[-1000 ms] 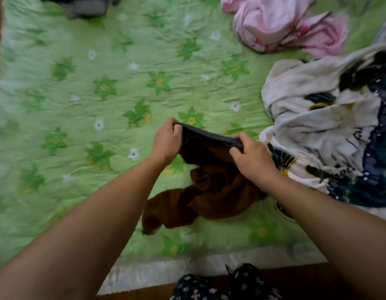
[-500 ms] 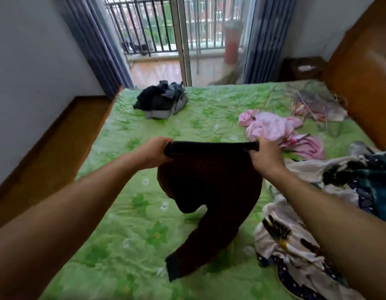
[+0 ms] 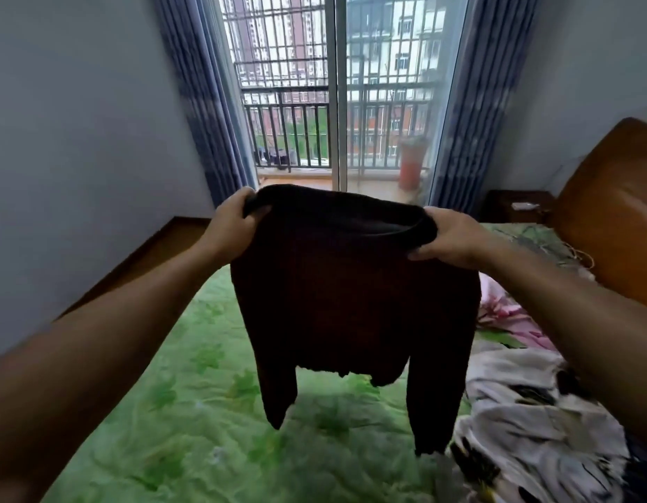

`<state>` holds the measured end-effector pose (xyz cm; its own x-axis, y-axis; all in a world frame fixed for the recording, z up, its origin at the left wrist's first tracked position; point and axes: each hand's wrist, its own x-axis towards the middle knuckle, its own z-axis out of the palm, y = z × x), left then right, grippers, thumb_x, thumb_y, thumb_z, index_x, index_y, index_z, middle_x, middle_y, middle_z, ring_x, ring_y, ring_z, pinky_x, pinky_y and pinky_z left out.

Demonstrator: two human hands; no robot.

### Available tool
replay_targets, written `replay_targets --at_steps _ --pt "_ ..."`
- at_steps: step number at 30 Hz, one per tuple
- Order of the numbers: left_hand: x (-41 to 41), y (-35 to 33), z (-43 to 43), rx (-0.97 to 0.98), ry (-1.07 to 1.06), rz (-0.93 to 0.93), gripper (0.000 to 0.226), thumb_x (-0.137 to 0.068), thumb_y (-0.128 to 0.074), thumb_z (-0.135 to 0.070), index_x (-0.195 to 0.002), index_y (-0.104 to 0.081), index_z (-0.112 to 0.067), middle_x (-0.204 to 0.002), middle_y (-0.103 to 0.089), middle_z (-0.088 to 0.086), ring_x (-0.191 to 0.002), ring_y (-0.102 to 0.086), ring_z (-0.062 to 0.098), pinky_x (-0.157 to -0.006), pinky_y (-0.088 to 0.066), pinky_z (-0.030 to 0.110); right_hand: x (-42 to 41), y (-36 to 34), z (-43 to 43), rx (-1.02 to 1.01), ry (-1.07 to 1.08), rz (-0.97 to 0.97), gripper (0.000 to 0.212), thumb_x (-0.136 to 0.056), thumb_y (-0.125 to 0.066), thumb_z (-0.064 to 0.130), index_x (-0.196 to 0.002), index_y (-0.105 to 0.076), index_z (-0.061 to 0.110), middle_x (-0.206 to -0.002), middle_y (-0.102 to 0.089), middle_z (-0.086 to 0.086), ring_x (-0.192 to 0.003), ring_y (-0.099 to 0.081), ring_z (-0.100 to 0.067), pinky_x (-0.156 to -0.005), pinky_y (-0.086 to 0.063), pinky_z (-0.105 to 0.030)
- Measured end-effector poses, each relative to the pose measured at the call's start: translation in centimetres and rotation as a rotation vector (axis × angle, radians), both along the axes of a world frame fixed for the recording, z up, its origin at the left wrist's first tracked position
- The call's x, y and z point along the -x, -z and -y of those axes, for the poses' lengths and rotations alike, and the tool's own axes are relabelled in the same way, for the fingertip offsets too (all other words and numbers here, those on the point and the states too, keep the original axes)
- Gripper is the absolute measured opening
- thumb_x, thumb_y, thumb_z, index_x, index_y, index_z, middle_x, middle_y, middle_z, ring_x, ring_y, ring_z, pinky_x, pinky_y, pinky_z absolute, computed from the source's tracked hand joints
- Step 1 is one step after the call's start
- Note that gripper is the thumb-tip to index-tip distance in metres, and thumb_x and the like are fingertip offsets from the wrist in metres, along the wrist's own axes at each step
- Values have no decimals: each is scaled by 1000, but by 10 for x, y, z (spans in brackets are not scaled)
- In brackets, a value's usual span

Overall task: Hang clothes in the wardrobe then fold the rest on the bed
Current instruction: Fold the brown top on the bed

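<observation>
Head view: dark brown sweater (image 3: 351,303) hangs in the air between both hands, above the green floral bedspread (image 3: 191,412). Left hand (image 3: 231,223) grips 1 end of the dark band along the top edge, fingers curled round it. Right hand (image 3: 449,237) grasps the other end the same way. The band runs roughly level from hand to hand. The body drops straight below the hands, with 2 sleeves dangling lowest, and the sleeve under the right hand reaches further down. Neither hand is nearer, as both share the load. That right-side sleeve hangs just beside a white patterned garment (image 3: 532,412), and a pink garment (image 3: 503,314) lies under the right forearm. Judgement: laying it flat to fold comes next, and the open bedspread lies below and toward the left hand, so lower it that way.
</observation>
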<state>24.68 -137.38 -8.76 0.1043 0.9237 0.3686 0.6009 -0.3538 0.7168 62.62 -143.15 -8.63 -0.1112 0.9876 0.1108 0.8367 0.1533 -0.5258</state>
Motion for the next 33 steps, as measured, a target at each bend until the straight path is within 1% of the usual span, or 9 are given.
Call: replay_targets --at_steps 2,4,7,11,16,21,24,30,33 --pt "7 -5 5 -86 5 -126 16 -95 -65 -34 -86 -52 -35 -83 -60 -9 -76 -60 1 -61 -43 17 4 -4 -1 10 24 80 47 -64 -71 30 -110 -62 28 -95 -68 -4 -87 -64 -23 -79 -54 -39" --pt "15 -8 8 -111 55 -263 28 -87 -75 -32 -86 -48 -38 -83 -57 -12 -74 -57 0 -62 -40 14 6 -3 -4 -46 58 91 26 -74 -69 20 -98 -61 24 -95 -65 -7 -86 -61 -27 -73 -50 -38" --pt "26 -12 11 -60 177 -495 37 -78 -83 -28 -97 -52 -32 -92 -57 -12 -85 -59 13 -69 -45 25 4 4 -5 -91 105 78 17 -81 -71 15 -88 -58 24 -93 -63 -5 -89 -59 -28 -71 -39 -33" --pt "38 -3 14 -117 250 -669 23 -84 -76 -15 -97 -60 -24 -94 -56 -5 -82 -58 19 -71 -51 34 -1 21 -7 -47 149 45 16 -88 -73 24 -98 -62 16 -97 -64 -10 -90 -60 -30 -72 -44 -36" --pt "39 45 15 -45 -16 -451 20 -91 -62 -8 -98 -63 -27 -89 -65 2 -78 -62 21 -60 -43 30 1 51 -11 -44 187 -215 9 -94 -63 16 -91 -54 18 -88 -62 -10 -81 -56 -26 -66 -40 -35" --pt "25 85 7 97 -49 -173 28 -89 -45 -1 -98 -59 -23 -92 -65 6 -84 -58 23 -69 -40 32 -7 73 -20 -57 181 -95 12 -96 -62 27 -94 -51 22 -85 -59 -4 -81 -55 -26 -68 -33 -33" --pt "24 102 -3 81 -35 -256 19 -94 -49 -8 -108 -57 -17 -98 -66 12 -89 -59 25 -73 -39 33 -16 82 -28 -96 148 49 23 -94 -66 39 -89 -49 23 -74 -52 1 -74 -51 -25 -66 -30 -32" --pt "19 113 -62 15 16 -406 11 -96 -57 -27 -105 -59 -22 -97 -69 9 -88 -62 29 -66 -37 32 -27 93 -76 -55 133 218 23 -93 -62 41 -92 -43 29 -84 -55 -5 -86 -61 -34 -66 -41 -38" --pt "7 101 -108 115 -19 -442 29 -90 -62 -51 -98 -54 -24 -80 -60 -8 -73 -57 17 -57 -38 31 -25 87 -119 -6 156 206 15 -95 -56 32 -97 -42 26 -94 -62 -14 -89 -60 -35 -72 -44 -40"
